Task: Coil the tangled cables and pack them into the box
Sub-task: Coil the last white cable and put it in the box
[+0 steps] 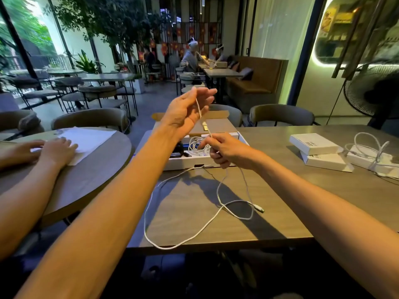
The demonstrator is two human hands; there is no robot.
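Note:
A long white cable (pixel 190 238) lies in loose loops on the wooden table (pixel 269 216), one plug end (pixel 260 210) resting on the wood. My left hand (pixel 185 113) is raised above the box, fingers mostly extended, and pinches the cable's upper part near its fingertips. Below it, my right hand (pixel 226 151) pinches the same cable with curled fingers, so a short stretch runs taut between the hands. Behind them sits the open white box (pixel 183 162), which holds a coiled white cable (pixel 195 145) and dark items.
Two small white boxes (pixel 313 143) and another loose white cable (pixel 371 147) lie at the table's right. Another person's hands (pixel 49 147) rest on white paper on a round table at left. Chairs stand behind the table, a black fan (pixel 373 91) at far right.

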